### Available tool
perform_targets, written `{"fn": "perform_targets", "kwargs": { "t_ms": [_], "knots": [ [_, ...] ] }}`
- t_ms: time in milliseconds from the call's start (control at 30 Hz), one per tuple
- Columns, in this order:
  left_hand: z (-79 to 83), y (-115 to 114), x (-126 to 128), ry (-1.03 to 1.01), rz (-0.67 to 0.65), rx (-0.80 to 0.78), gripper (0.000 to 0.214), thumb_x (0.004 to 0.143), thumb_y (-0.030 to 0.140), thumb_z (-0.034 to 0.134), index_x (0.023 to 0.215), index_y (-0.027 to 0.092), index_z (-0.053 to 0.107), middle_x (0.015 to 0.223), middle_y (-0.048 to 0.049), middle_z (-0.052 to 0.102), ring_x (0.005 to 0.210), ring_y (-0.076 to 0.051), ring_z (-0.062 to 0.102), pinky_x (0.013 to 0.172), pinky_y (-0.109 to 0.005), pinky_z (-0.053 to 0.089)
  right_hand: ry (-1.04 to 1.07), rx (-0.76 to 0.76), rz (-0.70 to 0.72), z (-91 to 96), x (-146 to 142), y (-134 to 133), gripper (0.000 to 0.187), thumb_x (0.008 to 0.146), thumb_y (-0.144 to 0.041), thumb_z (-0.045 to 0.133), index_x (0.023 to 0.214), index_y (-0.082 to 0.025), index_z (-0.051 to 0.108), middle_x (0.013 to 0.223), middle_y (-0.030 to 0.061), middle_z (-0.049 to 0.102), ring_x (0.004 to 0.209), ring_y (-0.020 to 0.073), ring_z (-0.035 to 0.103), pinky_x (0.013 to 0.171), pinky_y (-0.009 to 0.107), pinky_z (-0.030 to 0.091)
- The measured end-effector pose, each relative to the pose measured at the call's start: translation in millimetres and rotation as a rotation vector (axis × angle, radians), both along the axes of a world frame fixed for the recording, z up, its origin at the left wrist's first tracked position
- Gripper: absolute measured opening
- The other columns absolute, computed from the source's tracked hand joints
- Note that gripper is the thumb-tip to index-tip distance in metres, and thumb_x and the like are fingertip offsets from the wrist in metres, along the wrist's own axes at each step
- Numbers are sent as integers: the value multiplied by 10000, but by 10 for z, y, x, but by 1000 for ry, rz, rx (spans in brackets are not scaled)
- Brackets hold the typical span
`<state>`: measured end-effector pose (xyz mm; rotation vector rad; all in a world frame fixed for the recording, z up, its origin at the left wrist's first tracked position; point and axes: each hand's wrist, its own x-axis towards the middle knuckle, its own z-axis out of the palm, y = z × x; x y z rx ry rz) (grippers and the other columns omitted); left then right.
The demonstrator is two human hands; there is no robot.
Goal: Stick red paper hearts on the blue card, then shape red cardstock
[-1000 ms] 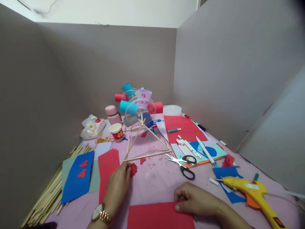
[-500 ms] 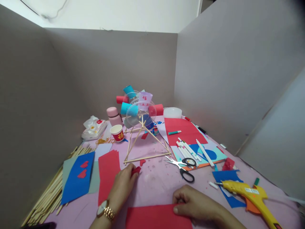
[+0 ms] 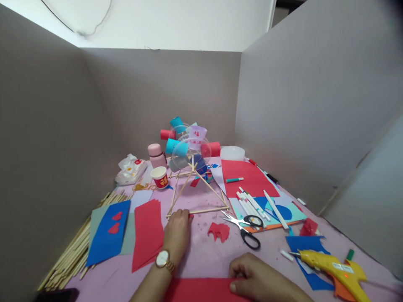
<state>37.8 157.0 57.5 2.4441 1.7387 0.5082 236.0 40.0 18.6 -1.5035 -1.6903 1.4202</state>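
My left hand (image 3: 178, 230), with a gold watch on its wrist, reaches to the front of a wheel model's stick frame (image 3: 201, 211). Its fingers are closed and mostly hidden, over a small red paper heart (image 3: 190, 216) that barely shows at their edge. To the right of this hand lies a torn red paper scrap (image 3: 218, 232). My right hand (image 3: 250, 274) is closed, its thumb pinching a red sheet of paper (image 3: 201, 290) at the near table edge. Open-bladed scissors (image 3: 242, 226) with black handles lie beyond the right hand.
A yellow glue gun (image 3: 330, 266) rests at the right on blue paper. Markers (image 3: 252, 203) lie on coloured sheets. At left are red strips (image 3: 146, 235), a blue sheet (image 3: 108, 230) with two hearts, and wooden sticks (image 3: 67, 247). A paper cup (image 3: 160, 177) stands behind.
My left hand has let go of the red scrap, which now lies on the table, and has moved onto the small heart. My right hand stays on the red sheet. The view has shifted slightly.
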Motion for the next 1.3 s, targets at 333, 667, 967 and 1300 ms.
{"fn": "perform_targets", "kwargs": {
  "t_ms": [333, 667, 967, 1300],
  "knots": [
    [114, 86, -187, -161, -19, 201, 217, 926, 242, 435, 1044, 184, 607, 1031, -55, 677, 965, -184, 624, 855, -352, 477, -41, -29, -15, 108, -20, 5, 28, 645, -161, 579, 642, -158, 607, 517, -78, 410, 516, 83, 379, 422, 186, 224],
    [318, 604, -601, -331, 209, 166, 261, 872, 320, 546, 1095, 186, 566, 1119, -61, 603, 922, -198, 610, 783, -409, 513, -45, -60, 12, 116, -38, 32, 30, 650, -168, 590, 630, -159, 569, 552, -73, 388, 553, 87, 360, 457, 191, 220],
    [237, 521, -566, -467, 64, -52, 276, 873, 324, 542, 1107, 178, 563, 1136, -67, 606, 975, -215, 602, 835, -444, 490, -2, -28, -2, -50, 15, 36, 24, 669, -169, 591, 654, -168, 609, 567, -67, 398, 562, 91, 371, 471, 186, 235],
    [67, -669, -451, -429, -294, -560, 204, 787, 309, 564, 935, 263, 697, 912, 13, 742, 836, -177, 664, 744, -234, 489, 187, -53, -33, 89, 22, 26, 35, 672, -151, 582, 645, -143, 603, 505, -69, 437, 477, 74, 375, 422, 177, 242]
  ]
}}
